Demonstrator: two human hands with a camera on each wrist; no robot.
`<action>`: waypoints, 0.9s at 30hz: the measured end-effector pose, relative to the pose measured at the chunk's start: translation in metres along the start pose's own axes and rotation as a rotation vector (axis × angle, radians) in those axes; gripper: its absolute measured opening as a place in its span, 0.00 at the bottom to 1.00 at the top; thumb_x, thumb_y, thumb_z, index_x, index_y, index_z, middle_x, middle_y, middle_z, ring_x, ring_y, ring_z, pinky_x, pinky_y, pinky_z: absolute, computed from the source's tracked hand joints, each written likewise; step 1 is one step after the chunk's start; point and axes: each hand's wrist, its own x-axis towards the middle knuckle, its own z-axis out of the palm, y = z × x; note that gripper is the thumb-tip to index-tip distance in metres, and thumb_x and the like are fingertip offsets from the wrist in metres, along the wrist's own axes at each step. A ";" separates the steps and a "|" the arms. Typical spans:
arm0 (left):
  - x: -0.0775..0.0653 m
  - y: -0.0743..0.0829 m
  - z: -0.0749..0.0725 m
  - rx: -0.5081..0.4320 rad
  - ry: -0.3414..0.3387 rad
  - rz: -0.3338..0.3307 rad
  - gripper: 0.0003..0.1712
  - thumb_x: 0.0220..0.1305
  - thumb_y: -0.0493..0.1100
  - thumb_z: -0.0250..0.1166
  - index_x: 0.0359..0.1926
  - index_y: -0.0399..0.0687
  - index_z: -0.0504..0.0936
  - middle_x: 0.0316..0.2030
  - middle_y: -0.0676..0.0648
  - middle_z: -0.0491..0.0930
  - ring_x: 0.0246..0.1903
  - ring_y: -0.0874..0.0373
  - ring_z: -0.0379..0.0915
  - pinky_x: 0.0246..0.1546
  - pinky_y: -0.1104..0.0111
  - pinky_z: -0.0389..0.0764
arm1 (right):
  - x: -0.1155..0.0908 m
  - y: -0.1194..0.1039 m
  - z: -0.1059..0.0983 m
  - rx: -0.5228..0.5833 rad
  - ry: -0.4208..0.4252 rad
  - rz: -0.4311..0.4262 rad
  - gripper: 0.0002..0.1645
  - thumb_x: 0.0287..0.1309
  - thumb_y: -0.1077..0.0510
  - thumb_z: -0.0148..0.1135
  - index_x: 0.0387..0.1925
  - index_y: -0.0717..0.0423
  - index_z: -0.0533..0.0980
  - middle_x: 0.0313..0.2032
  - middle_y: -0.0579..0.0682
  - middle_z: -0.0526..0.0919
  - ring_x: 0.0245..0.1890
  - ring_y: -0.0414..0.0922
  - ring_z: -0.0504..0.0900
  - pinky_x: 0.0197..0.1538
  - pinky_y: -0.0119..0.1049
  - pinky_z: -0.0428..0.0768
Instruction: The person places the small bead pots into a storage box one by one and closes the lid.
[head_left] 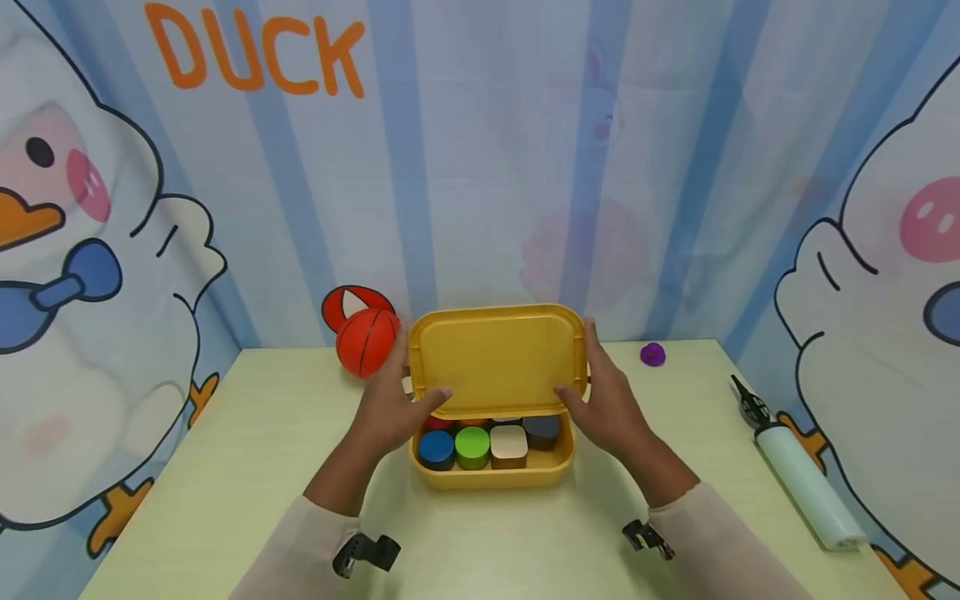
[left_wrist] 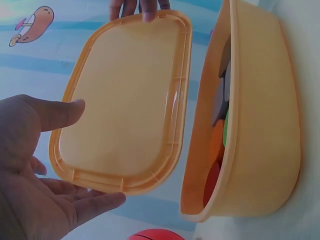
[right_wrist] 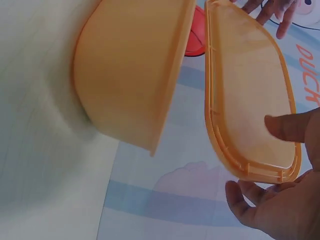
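A yellow rectangular lid (head_left: 498, 358) is held tilted up, its ridged underside towards me, over the back of a yellow box (head_left: 495, 478). My left hand (head_left: 393, 398) grips the lid's left end, thumb on the underside and fingers behind the rim. At the opposite end my right hand (head_left: 609, 398) holds it the same way. Both wrist views show a gap between lid and box. Inside the box are a blue round block (head_left: 437, 450), a green round block (head_left: 472, 448), a cream block (head_left: 508, 446) and a dark grey block (head_left: 542, 432); the lid hides those behind.
A red ball (head_left: 366, 342) sits behind my left hand. Towards the back right lies a small purple object (head_left: 652, 354). A pale green cylinder with a black nozzle (head_left: 810, 487), like a hand pump, lies along the table's right edge. A printed curtain (head_left: 480, 167) hangs behind the table.
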 end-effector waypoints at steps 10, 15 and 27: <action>-0.011 0.008 0.007 -0.023 0.028 0.057 0.65 0.72 0.55 0.74 0.91 0.55 0.37 0.85 0.38 0.53 0.84 0.36 0.55 0.80 0.37 0.67 | -0.008 -0.023 -0.001 0.100 -0.012 0.071 0.68 0.77 0.45 0.66 0.89 0.52 0.26 0.89 0.63 0.43 0.86 0.66 0.55 0.84 0.67 0.59; -0.013 0.007 0.012 -0.183 0.075 0.132 0.57 0.73 0.51 0.74 0.87 0.47 0.46 0.81 0.41 0.61 0.82 0.39 0.61 0.81 0.41 0.67 | -0.010 -0.033 0.000 0.206 0.008 0.148 0.64 0.78 0.41 0.64 0.88 0.52 0.29 0.88 0.65 0.48 0.89 0.64 0.49 0.83 0.71 0.58; -0.015 0.003 0.031 -0.211 0.172 0.150 0.37 0.78 0.50 0.69 0.70 0.41 0.54 0.78 0.34 0.65 0.81 0.38 0.60 0.84 0.37 0.61 | -0.011 -0.040 0.022 0.368 0.207 0.164 0.41 0.82 0.48 0.57 0.76 0.61 0.46 0.70 0.76 0.67 0.77 0.64 0.67 0.84 0.68 0.59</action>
